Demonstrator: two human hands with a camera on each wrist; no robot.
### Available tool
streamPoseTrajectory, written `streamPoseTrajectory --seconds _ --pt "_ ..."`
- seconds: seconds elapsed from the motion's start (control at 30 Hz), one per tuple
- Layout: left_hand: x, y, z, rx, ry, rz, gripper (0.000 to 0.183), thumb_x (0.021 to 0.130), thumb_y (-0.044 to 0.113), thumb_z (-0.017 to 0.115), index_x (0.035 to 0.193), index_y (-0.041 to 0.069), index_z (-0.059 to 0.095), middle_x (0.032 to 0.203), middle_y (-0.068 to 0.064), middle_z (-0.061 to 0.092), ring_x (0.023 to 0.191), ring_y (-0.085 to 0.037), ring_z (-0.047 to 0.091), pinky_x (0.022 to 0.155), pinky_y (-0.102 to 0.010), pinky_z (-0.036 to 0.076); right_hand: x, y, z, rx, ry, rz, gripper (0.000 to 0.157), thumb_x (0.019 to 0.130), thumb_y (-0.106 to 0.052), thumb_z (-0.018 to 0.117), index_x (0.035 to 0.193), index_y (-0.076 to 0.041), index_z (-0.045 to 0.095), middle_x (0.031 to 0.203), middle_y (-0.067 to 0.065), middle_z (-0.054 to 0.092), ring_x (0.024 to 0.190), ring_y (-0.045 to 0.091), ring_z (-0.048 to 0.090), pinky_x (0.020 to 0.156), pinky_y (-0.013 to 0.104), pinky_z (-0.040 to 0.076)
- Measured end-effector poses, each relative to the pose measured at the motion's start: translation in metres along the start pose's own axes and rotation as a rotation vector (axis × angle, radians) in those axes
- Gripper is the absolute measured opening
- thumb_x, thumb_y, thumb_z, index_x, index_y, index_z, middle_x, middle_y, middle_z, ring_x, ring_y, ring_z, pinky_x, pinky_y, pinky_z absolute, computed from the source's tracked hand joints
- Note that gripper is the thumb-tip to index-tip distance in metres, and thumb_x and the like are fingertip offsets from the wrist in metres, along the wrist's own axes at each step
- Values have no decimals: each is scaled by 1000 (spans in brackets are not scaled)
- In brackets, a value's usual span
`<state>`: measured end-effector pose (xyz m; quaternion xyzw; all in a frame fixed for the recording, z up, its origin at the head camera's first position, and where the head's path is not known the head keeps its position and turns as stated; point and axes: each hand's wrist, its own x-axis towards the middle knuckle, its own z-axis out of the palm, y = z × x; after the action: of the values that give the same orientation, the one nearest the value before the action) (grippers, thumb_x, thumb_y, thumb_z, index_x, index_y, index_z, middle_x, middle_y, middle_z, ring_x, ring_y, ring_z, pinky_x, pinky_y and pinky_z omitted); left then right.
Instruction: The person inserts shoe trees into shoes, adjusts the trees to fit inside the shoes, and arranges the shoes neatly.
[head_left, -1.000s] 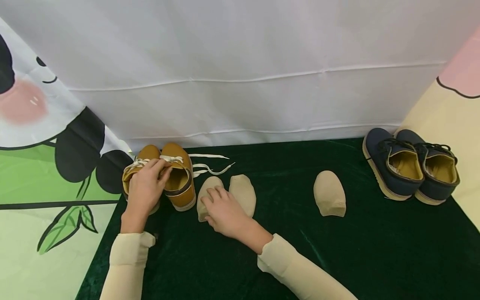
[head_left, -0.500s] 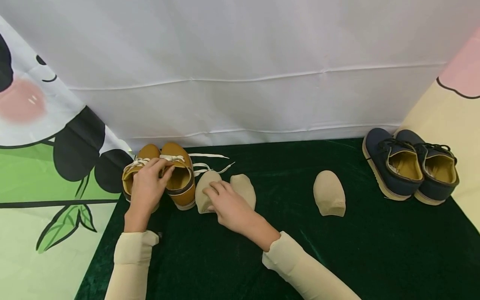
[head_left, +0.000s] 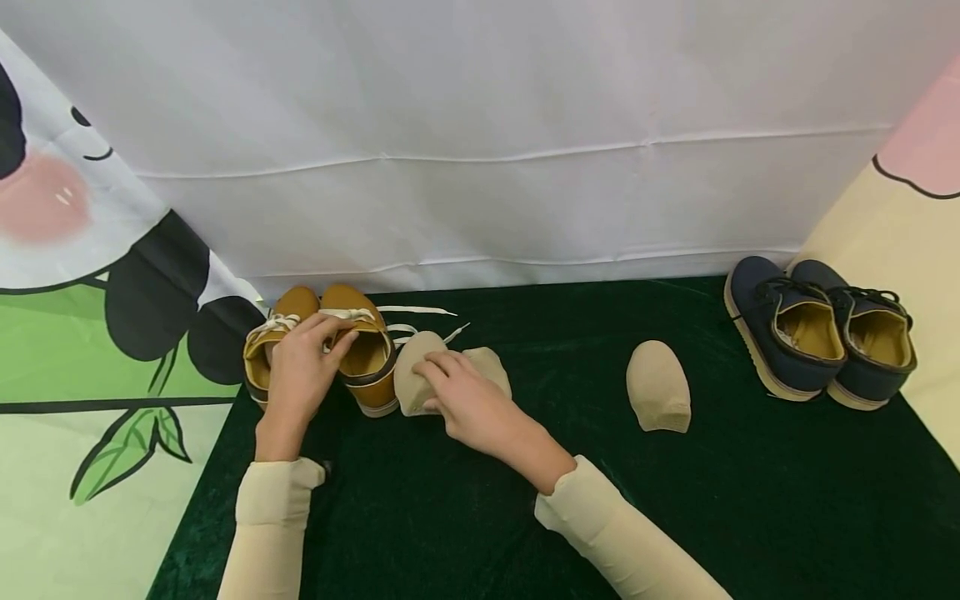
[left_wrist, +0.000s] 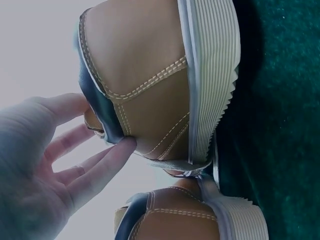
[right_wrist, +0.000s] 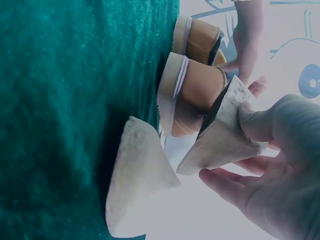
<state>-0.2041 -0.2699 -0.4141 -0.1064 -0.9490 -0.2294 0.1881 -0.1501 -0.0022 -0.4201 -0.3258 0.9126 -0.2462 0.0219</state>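
Two tan lace-up shoes stand side by side at the left of the cloth. My left hand [head_left: 303,362] reaches over them and pinches the collar area of the right-hand tan shoe [head_left: 378,393] near its tongue; in the left wrist view thumb and fingers meet at the dark rim of that shoe [left_wrist: 155,95]. My right hand [head_left: 480,408] grips a beige toe-shaped shoe insert [head_left: 416,371] just beside this shoe. The right wrist view has the held insert [right_wrist: 215,140] tilted and raised off the cloth. A second beige insert [head_left: 491,367] lies behind my right hand, partly hidden.
Another beige insert [head_left: 658,387] lies at centre right on the dark green cloth [head_left: 750,500]. Two navy shoes [head_left: 783,342] stand at the far right. Loose white laces [head_left: 416,310] trail from the tan shoes. A white curtain [head_left: 525,208] hangs behind.
My right hand has picked the insert up from the cloth and raised it beside the tan shoe. My left hand has shifted slightly right, still at the shoe's opening.
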Motion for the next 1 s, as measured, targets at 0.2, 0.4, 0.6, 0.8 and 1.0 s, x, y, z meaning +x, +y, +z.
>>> streamPoseTrajectory --seconds 0.2,0.4,0.6,0.8,1.0 --pt "3 2 2 6 16 24 19 99 21 73 113 9 78 112 -11 74 89 -31 64 78 -49 49 -1 1 -10 3 18 -32 49 107 -24 58 153 -13 45 158 10 46 150 29 42 124 45 38" --pt "5 4 2 5 27 37 20 98 21 74 114 9 79 113 -11 74 92 -34 67 78 -51 52 2 0 -17 6 34 -100 48 108 -24 57 153 -12 46 159 11 46 151 27 41 125 44 35" --pt "5 5 2 10 24 36 20 98 20 75 114 9 79 114 -13 75 96 -35 68 79 -53 54 7 -5 -26 10 -12 -153 47 108 -24 55 153 -13 46 160 10 45 153 27 39 128 46 30" --pt "6 7 2 7 32 43 20 97 20 75 113 8 80 114 -14 75 99 -35 68 82 -54 54 15 -8 -28 -20 -50 -205 46 109 -23 54 153 -13 45 158 7 46 153 26 38 129 47 27" --pt "7 7 4 8 33 49 19 97 20 75 112 8 80 112 -14 76 100 -36 68 84 -55 53 22 -11 -31 -6 -91 -212 45 109 -21 53 153 -16 45 158 5 44 150 25 40 127 41 33"
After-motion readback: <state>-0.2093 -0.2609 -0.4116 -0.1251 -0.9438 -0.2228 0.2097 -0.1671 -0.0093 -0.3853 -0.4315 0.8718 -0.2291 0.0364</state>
